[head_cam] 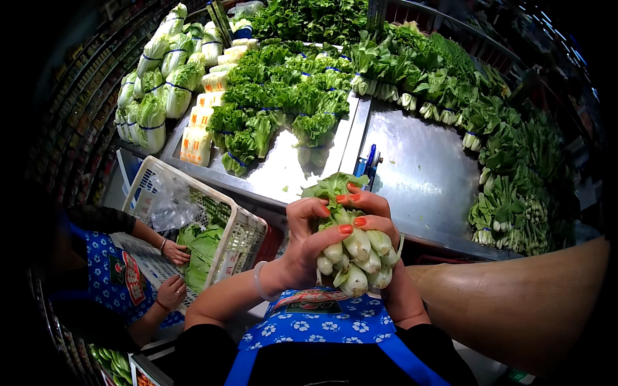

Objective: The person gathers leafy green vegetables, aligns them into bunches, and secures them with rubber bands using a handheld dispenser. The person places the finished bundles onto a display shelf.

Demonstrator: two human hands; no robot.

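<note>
Between my two hands, in front of my chest, is a bunch of pale-stemmed leafy greens (357, 255), its cut stem ends turned towards me and its leaves pointing away. My left hand (309, 231) clasps it from the left, a pale bangle on the wrist. From the right and over the top, my right hand (376, 217) grips the same bunch. Just beyond the leaves, a blue tape dispenser (368, 164) stands on the metal display counter (420, 164). Banded bunches of similar greens (512, 207) lie along the counter's right side.
On the left, a co-worker's hands (174, 253) touch leafy greens in a white plastic crate (231, 227). Banded lettuce (289, 87), napa cabbages (154, 120) and wrapped white packages (197, 144) fill the counter's left part. A large tan rounded surface (512, 294) rises close on the right.
</note>
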